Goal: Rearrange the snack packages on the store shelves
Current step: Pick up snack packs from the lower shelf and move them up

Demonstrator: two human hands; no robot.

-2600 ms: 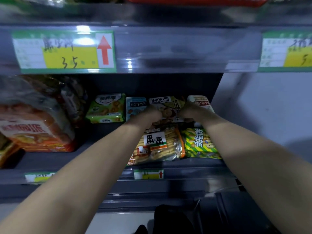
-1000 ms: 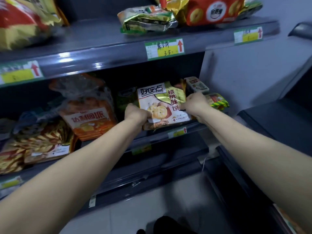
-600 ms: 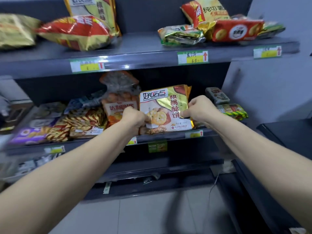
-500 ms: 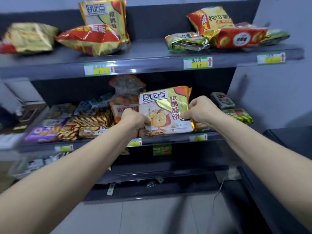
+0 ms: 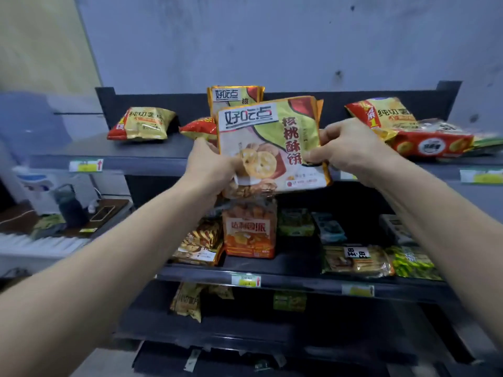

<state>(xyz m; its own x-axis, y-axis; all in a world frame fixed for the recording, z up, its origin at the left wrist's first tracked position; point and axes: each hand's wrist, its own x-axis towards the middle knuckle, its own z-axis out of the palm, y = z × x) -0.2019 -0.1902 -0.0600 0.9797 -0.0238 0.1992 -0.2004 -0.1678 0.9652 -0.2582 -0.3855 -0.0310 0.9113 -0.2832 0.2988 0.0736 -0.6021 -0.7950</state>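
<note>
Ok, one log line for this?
left hand: grips gold-and-green foil biscuit bag | right hand: grips bag | position: before dark top shelf

gold-green cookie pkg (image 5: 272,142) upright, above top shelf (image 5: 152,153)

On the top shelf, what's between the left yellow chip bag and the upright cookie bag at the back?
A red snack bag lies there, its right end hidden behind the held cookie bag; the head view shows it.
</note>
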